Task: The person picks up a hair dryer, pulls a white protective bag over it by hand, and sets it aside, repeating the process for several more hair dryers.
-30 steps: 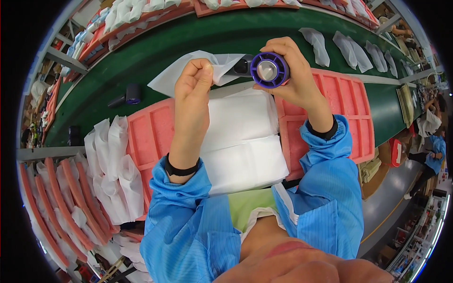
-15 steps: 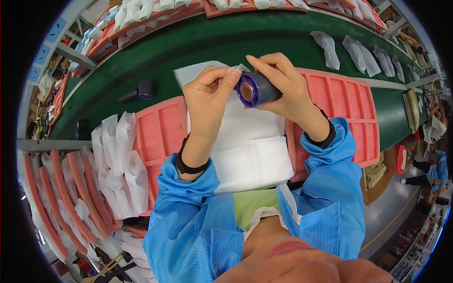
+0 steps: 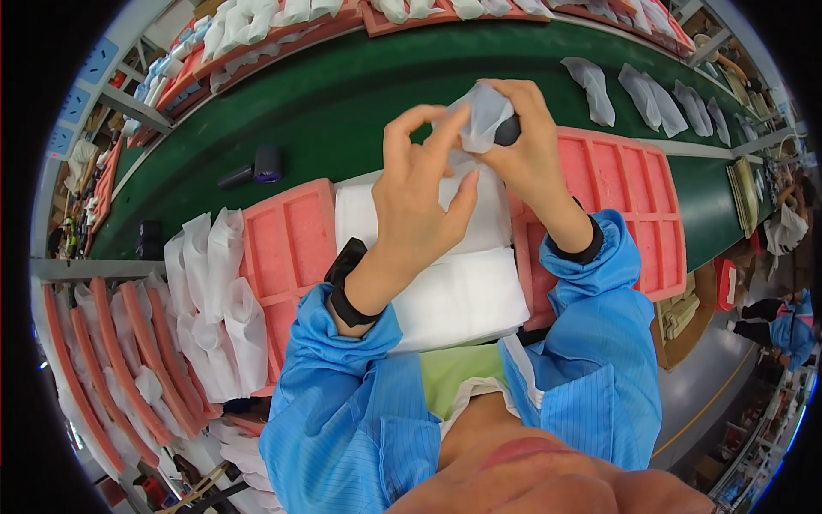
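Observation:
My right hand [image 3: 529, 158] grips a dark grey hair dryer [image 3: 508, 131], its round end partly showing by the palm. A translucent white wrapping sheet [image 3: 485, 116] now covers most of that end and hides the purple rim. Beside it, my left hand [image 3: 419, 184] has its fingers spread and thumb apart, with fingertips at the wrap's left side; whether they press on it I cannot tell. Below both hands lies a stack of white sheets [image 3: 458, 295]. Another dark hair dryer [image 3: 268, 163] with a purple end lies unwrapped on the green belt to the left.
Pink foam trays with compartments flank the sheets, one on the left [image 3: 287, 227] and one on the right [image 3: 625, 184]. White-wrapped pieces [image 3: 218, 300] cover the left tray's outer side. Several wrapped pieces [image 3: 591, 90] lie along the green belt [image 3: 342, 94]. Foam trays stand upright at lower left.
The hair dryer has turned and risen slightly, and the sheet now lies over its purple-rimmed end. My left hand has opened from a pinch and shifted right. The loose sheet corner has left the belt.

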Tool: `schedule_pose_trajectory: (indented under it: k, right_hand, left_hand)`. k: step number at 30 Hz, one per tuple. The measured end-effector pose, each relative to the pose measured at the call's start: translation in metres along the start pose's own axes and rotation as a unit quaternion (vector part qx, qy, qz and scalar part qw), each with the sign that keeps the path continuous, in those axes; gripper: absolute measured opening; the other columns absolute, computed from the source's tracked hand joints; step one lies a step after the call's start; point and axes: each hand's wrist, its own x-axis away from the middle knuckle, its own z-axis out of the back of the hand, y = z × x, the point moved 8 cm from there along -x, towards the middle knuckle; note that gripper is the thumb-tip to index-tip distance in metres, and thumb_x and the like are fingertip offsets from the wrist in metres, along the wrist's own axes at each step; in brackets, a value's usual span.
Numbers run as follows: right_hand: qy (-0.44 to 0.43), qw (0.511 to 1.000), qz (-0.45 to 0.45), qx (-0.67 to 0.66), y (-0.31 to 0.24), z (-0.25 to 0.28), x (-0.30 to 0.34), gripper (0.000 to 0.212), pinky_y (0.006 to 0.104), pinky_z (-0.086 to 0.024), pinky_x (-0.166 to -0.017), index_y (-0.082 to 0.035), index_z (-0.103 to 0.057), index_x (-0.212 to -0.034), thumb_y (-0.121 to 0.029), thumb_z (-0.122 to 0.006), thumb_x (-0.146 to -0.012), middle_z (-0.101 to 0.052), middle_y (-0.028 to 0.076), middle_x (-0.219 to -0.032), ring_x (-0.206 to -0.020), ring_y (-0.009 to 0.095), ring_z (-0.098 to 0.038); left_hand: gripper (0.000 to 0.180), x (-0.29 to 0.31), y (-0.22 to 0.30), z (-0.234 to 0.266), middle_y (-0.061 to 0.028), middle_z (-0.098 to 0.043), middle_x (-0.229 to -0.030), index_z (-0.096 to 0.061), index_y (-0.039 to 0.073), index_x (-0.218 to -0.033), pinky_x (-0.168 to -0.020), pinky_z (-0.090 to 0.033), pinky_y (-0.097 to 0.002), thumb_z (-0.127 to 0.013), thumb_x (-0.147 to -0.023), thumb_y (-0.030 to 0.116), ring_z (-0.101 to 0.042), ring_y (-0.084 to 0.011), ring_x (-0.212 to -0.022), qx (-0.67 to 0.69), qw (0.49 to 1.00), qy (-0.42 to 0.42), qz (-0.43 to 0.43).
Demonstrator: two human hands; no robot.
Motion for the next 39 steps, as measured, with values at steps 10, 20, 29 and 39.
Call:
schedule_pose_trajectory:
  k: [10,20,29,39]
  right_hand:
    - [-0.170,0.963,0.008,-0.207,-0.022,-0.020,0.007,0.058,0.0352,-0.047,-0.082,-0.001,-0.051,-0.121,-0.009,-0.076,-0.069,-0.057,0.016,-0.111,-0.101,0.030,-0.057]
    - [-0.064,0.997,-0.014,0.048,0.000,-0.014,0.013,0.050,0.0373,-0.051,-0.071,-0.001,-0.054,-0.116,-0.008,-0.074,-0.070,-0.065,0.018,-0.087,-0.083,0.038,-0.064]
    - [-0.149,0.971,-0.133,-0.135,-0.007,-0.016,0.017,0.038,0.0298,-0.050,-0.075,0.001,-0.057,-0.114,-0.007,-0.069,-0.079,-0.067,0.006,-0.096,-0.087,0.020,-0.064]
    - [-0.101,0.916,-0.223,0.318,0.311,0.054,-0.036,0.043,0.0432,-0.051,-0.075,0.000,-0.059,-0.105,-0.034,-0.069,-0.081,-0.066,0.021,-0.098,-0.087,0.034,-0.065]
  left_hand:
    - [0.057,-0.018,-0.027,0.020,-0.0129,-0.049,-0.122,-0.058,0.008,-0.116,-0.082,-0.047,-0.0351,-0.084,-0.066,0.016,-0.054,-0.0241,-0.103,0.268,0.960,-0.070,-0.033]
    - [0.033,-0.008,-0.019,0.030,-0.0100,-0.048,-0.121,-0.067,0.009,-0.094,-0.093,-0.041,-0.0356,-0.084,-0.067,0.019,-0.049,-0.0250,-0.113,0.176,0.978,0.112,-0.001]
    - [0.019,-0.015,-0.024,0.059,-0.0084,-0.054,-0.110,-0.069,0.007,-0.075,-0.082,-0.044,-0.0314,-0.083,-0.067,0.015,-0.054,-0.0233,-0.101,0.006,0.989,0.144,-0.028]
    - [0.028,0.020,-0.057,-0.063,-0.0102,-0.059,-0.089,-0.066,0.012,-0.082,-0.069,-0.049,-0.0396,-0.077,-0.071,0.035,-0.062,-0.0305,-0.084,-0.038,0.967,-0.241,0.070]
